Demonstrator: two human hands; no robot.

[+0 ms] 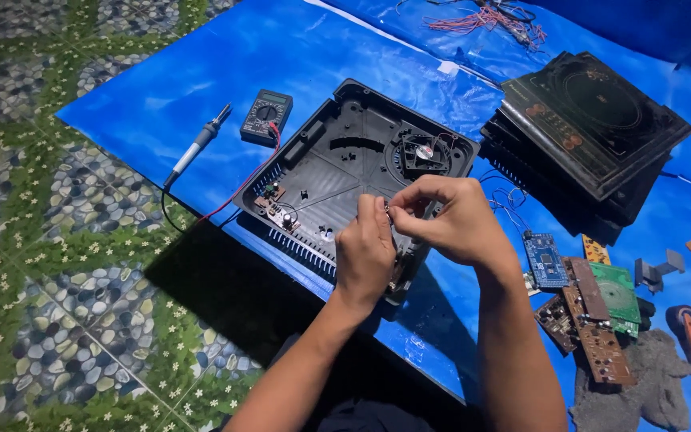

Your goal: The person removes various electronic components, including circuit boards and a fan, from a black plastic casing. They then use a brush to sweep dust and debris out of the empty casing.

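Tarp blue, glossy, spread over pebble-pattern floor. Housing black plastic, square, ribbed, round fan inside. Left hand and right hand above housing's near edge, fingertips pinching small part, too tiny to identify.

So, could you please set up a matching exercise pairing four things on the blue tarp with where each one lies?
Things:
1. soldering iron
2. multimeter
3. cooling fan
4. grey rag

Places:
A. inside the open black casing
B. at the tarp's left edge, left of the meter
C. lower right, under the circuit boards
D. just beyond the casing's left corner

Pairs: 1-B, 2-D, 3-A, 4-C
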